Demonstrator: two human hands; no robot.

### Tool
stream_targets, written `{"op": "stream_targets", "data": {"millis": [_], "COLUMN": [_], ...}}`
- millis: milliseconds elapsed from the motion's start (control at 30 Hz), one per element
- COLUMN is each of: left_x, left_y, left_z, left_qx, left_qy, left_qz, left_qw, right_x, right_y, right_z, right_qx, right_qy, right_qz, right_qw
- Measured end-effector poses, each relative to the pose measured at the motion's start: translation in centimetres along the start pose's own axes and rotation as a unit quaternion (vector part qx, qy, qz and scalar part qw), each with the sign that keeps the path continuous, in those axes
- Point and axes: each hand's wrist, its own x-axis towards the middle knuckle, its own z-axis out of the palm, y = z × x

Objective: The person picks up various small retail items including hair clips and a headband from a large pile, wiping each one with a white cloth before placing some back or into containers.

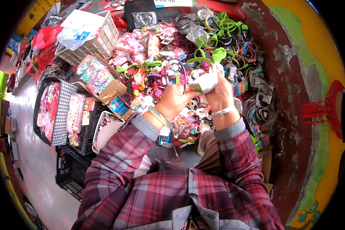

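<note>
My left hand (173, 100), a bangle on its wrist, is closed in front of my chest. From it rises a thin dark blue headband (183, 73), its ends hidden by the hand. The left thumb and fingertips also meet the edge of a white, flat, folded piece (205, 82) with a bit of green at its corner. My right hand (221, 92), wearing a silver bracelet, is closed on that white piece; its exact kind is unclear. Just beyond the right fingertips is a green headband with leaf shapes (219, 55); whether it is attached cannot be told.
A heap of hair accessories (157, 82) spreads before me, with more green headbands (228, 23) at its far right. Leftward stand a beige crate (105, 38), a cardboard box (117, 87), a checked basket (63, 115) and black crates (69, 168). A worn red-brown wall (291, 115) rises at right.
</note>
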Motion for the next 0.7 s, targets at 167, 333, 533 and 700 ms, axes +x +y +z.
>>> {"op": "stream_targets", "data": {"millis": [167,333,533,700], "left_x": [0.2,0.2,0.0,-1.2], "left_y": [1.2,1.3,1.5,2.4], "left_z": [-0.6,-0.8,0.0,0.2], "left_qx": [0.046,-0.044,0.029,0.155], "left_qy": [0.053,0.010,-0.007,-0.115], "left_qz": [-0.014,0.014,0.104,0.177], "left_qw": [0.997,0.999,0.994,0.965], "right_x": [-2.7,-3.4,-1.7,1.8], "right_y": [3.2,2.5,-0.6,-4.4], "right_z": [1.8,2.6,1.9,-4.0], "right_qx": [-0.030,-0.041,0.021,0.122], "right_qy": [-0.023,-0.056,-0.012,-0.286], "right_qz": [-0.015,-0.050,-0.086,-0.056], "right_qw": [0.999,0.996,0.996,0.949]}}
